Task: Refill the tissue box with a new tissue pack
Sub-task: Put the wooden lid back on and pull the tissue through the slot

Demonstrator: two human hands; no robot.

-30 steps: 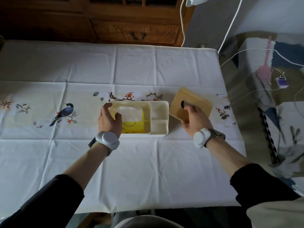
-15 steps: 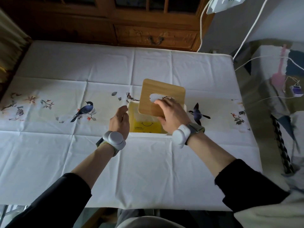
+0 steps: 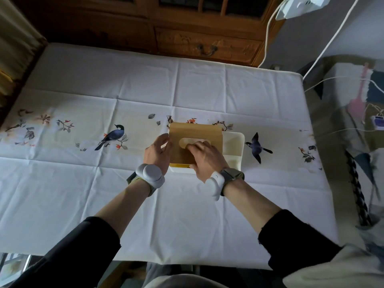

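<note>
The white tissue box [image 3: 232,150] sits mid-tabletop [image 3: 187,215], a little toward the right edge. Its wooden lid [image 3: 195,132] covers the left compartment, where a strip of yellow tissue pack [image 3: 179,164] shows. The right hand [image 3: 204,157] grips the lid at its oval slot. The left hand [image 3: 156,153], fingers straight, touches the lid's left edge.

dim light, wide-angle edge distortion

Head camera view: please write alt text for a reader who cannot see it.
A person's right hand holds a wooden lid on a white tissue box, fingertips at the lid's oval slot, while the open left hand touches the lid's left edge. The box stands on a white tablecloth printed with birds; its right compartment is uncovered.
</note>
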